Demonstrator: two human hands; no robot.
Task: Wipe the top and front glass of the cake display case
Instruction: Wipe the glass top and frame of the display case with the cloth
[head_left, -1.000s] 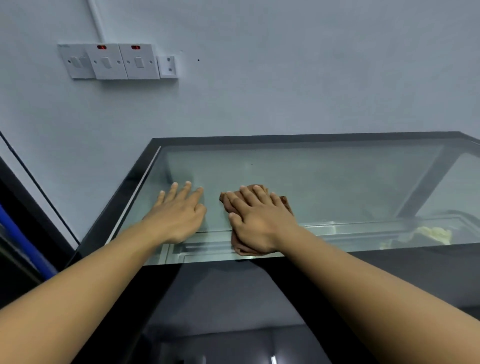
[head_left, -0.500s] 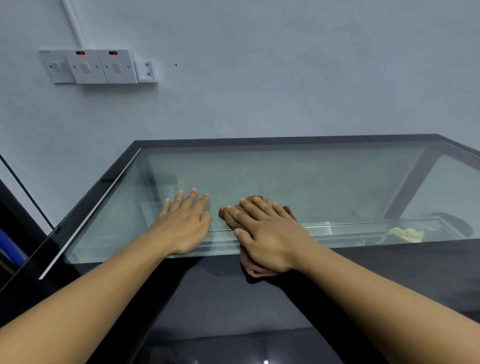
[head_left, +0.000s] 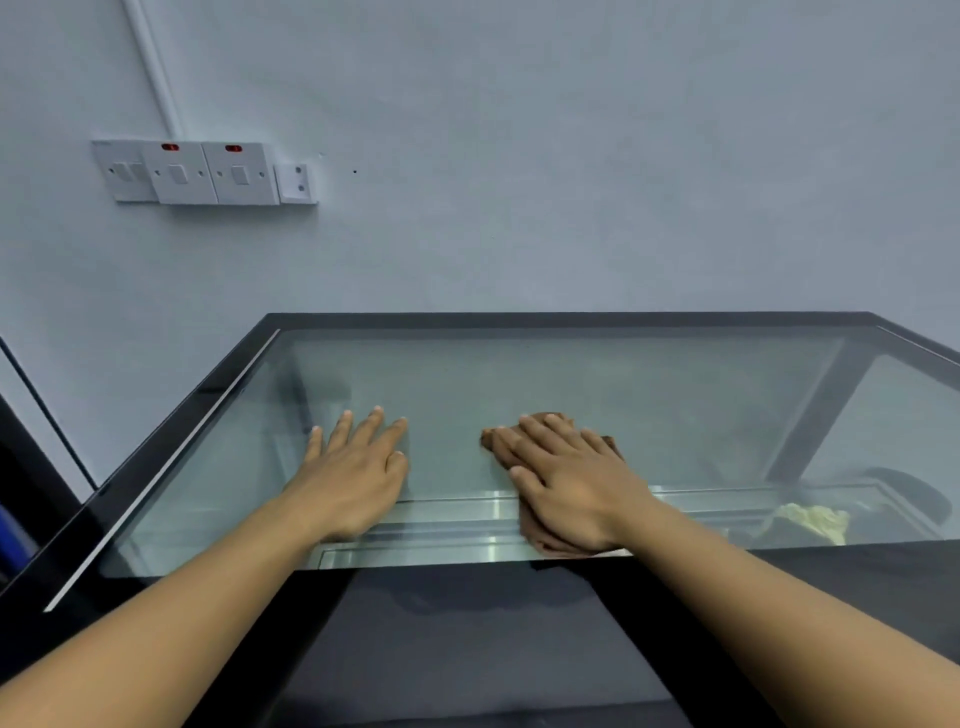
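Lying flat on the top glass (head_left: 597, 384) of the display case (head_left: 519, 319), palm down: left hand (head_left: 358, 470), fingers spread and released, grasping nothing. Pressing flat on a brown cloth (head_left: 545, 423) to the right of it, near the front edge of the glass: right hand (head_left: 571, 491), fingers extended rather than clenched. Covering most of the cloth, so only its far edge past the fingertips and a near fold under the wrist showing. Showing dimly through the glass at the near right: something pale yellow (head_left: 813, 522), too blurred to identify. Running out of view at the bottom: both forearms. Sitting on the far wall at upper left: a row of white switches (head_left: 208, 172). Cutting off at the right: the case's black frame.
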